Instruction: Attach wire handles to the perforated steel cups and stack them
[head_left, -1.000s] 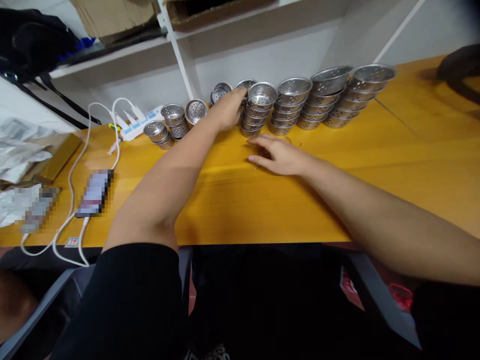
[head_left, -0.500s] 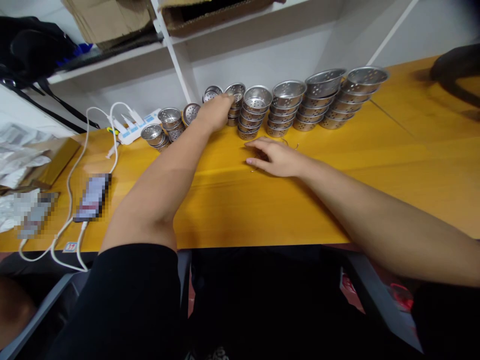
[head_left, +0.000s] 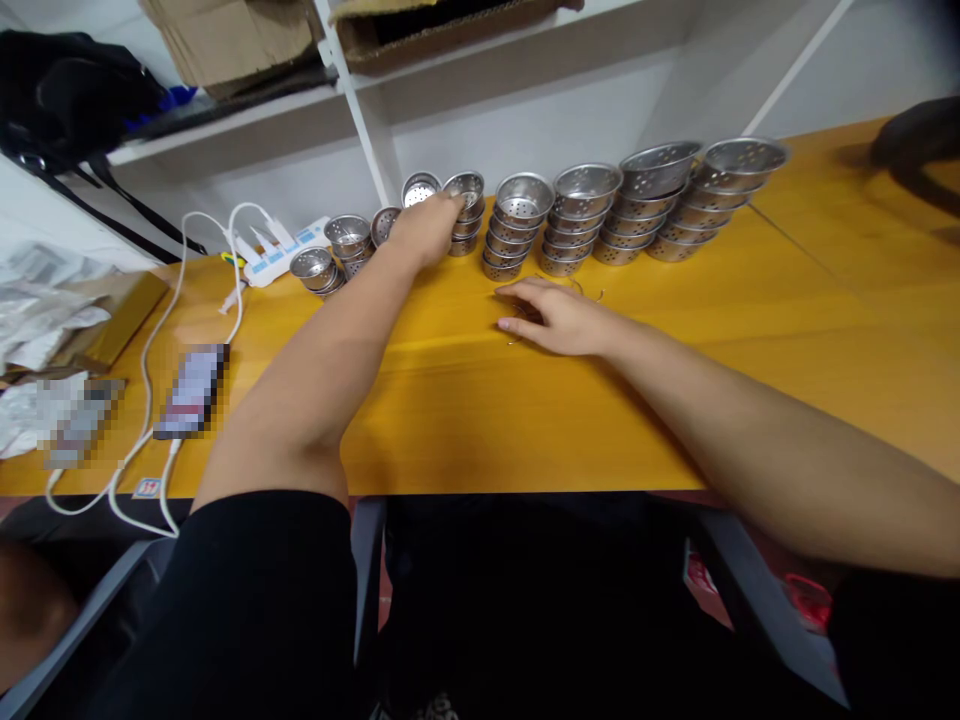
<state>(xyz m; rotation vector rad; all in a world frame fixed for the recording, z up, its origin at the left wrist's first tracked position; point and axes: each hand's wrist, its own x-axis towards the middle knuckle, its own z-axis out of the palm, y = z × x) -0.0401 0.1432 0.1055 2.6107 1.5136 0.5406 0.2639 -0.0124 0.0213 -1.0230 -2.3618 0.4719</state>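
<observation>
Stacks of small perforated metal cups line the back of the yellow table (head_left: 525, 420). My left hand (head_left: 424, 230) reaches far forward and its fingers close on one short stack of cups (head_left: 465, 210). Beside it stands another cup stack (head_left: 517, 225), and larger perforated bowls (head_left: 660, 195) are stacked further right. My right hand (head_left: 559, 315) lies flat on the table, fingers stretched out, over some thin wire rings (head_left: 577, 288) that are partly hidden under it.
A white power strip (head_left: 274, 255) with cables lies at the back left, a phone (head_left: 191, 390) on a charging cable nearer the front edge. Plastic bags (head_left: 37, 310) pile at far left. A white shelf post (head_left: 371, 130) rises behind the cups.
My left hand has shifted left along the row, and the short stack it grips now stands apart from the neighbouring stack. My right hand has stayed in place.
</observation>
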